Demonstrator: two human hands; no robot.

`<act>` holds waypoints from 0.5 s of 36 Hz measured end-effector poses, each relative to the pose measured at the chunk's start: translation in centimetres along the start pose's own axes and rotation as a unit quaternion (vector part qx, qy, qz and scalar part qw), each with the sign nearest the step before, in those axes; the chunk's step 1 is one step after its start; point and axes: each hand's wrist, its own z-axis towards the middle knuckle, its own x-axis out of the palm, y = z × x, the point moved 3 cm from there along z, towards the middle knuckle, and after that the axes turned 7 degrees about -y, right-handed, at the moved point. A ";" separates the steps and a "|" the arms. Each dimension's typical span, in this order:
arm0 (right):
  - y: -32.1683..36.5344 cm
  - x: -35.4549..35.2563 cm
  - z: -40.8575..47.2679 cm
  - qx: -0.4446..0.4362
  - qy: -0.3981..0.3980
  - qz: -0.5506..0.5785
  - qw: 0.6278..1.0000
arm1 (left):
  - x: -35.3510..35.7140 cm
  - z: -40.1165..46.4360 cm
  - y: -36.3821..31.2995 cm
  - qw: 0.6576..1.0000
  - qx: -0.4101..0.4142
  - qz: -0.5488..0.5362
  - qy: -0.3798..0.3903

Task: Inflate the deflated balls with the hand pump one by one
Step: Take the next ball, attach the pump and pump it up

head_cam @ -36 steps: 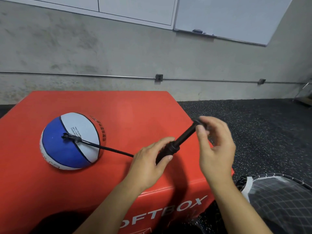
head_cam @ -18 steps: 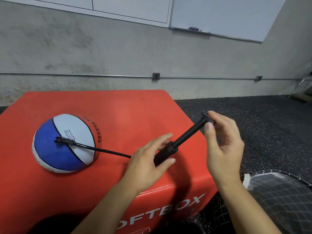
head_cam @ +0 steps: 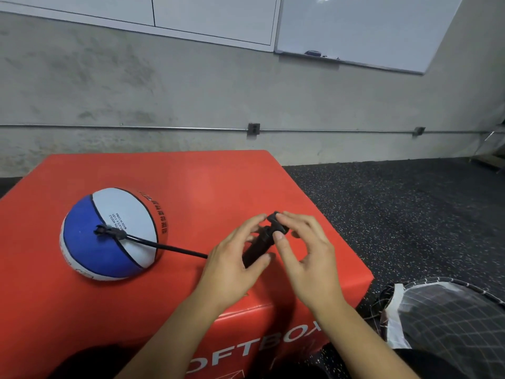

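A half-deflated blue, white and orange ball lies on the red soft box, left of centre. A black hose runs from the valve on top of the ball to a black hand pump. My left hand grips the pump's barrel. My right hand pinches the pump's handle between thumb and fingers, close against the barrel. The pump's rod is pushed in and hidden.
A black mesh bag with a white strap lies on the speckled dark floor at the lower right. A concrete wall with a conduit pipe stands behind the box. A whiteboard hangs upper right.
My right hand has pushed the pump handle down and left into the barrel, so the extended rod has disappeared. My left hand stays on the barrel.
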 end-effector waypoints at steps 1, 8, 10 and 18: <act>-0.1 0.0 0.0 0.001 -0.001 -0.001 1.000 | -0.2 0.0 0.0 1.000 0.002 0.004 -0.002; 0.4 1.3 1.3 -0.002 -0.015 -0.015 1.000 | -4.8 -0.1 -0.2 0.996 0.018 0.044 -0.070; 0.8 2.3 1.7 -0.006 -0.005 -0.009 1.000 | -7.2 -0.1 -0.2 0.990 0.033 0.078 -0.113; 2.0 5.4 2.4 -0.002 0.039 -0.001 0.999 | -17.8 -0.6 1.4 0.914 0.073 0.285 -0.280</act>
